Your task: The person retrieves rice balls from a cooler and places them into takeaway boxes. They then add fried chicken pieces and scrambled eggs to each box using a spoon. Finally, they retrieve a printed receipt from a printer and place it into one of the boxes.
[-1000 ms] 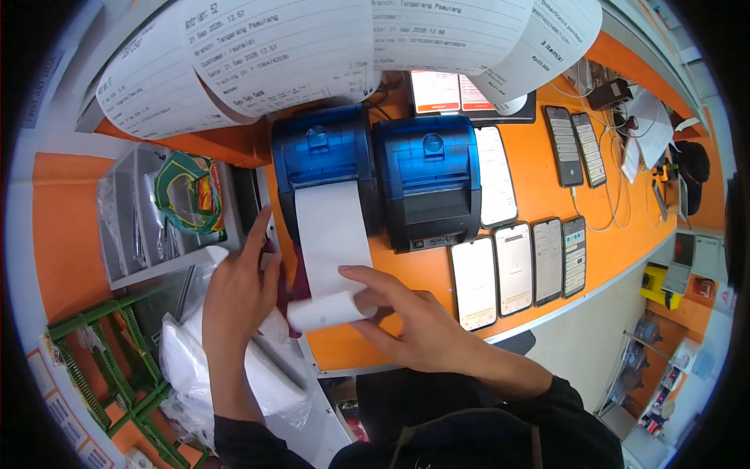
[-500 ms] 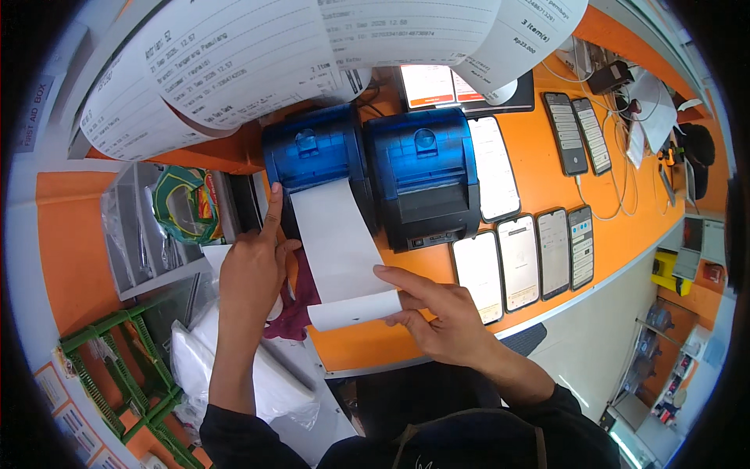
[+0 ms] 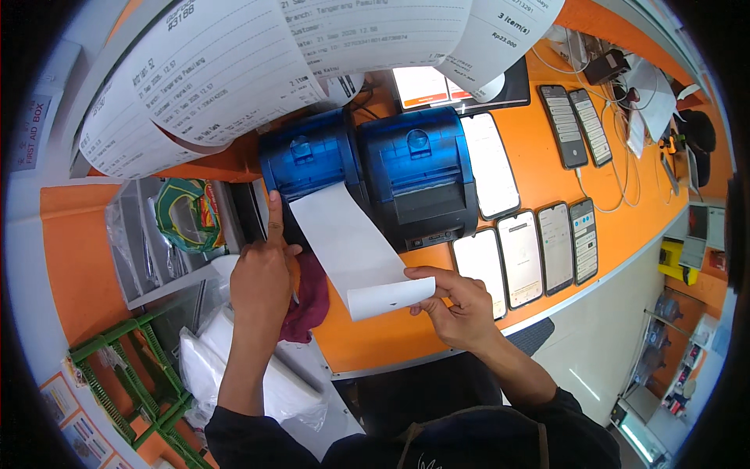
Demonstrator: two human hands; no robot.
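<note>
A blank white strip of receipt paper [image 3: 344, 234] runs out of the left blue-and-black receipt printer [image 3: 308, 160], its near end curled over. My right hand [image 3: 461, 309] pinches the right side of that curled end between thumb and fingers. My left hand [image 3: 262, 273] is at the printer's left side, index finger stretched out with its tip against the casing, thumb apart, and nothing visible held. A dark red cloth [image 3: 310, 309] lies just right of my left wrist. Close beside the first printer stands a second blue-and-black receipt printer [image 3: 422, 176].
Several phones [image 3: 519, 258] lie on the orange counter [image 3: 391, 348] at the right. Long printed receipts [image 3: 211, 70] hang across the top. A grey drawer [image 3: 168, 281] holds a green tape roll [image 3: 187, 215]. Plastic bags [image 3: 266, 375] and a green rack [image 3: 129, 375] are at lower left.
My right hand has drawn the paper's near end to the right, so the strip slants more. The left hand stays at the printer's side.
</note>
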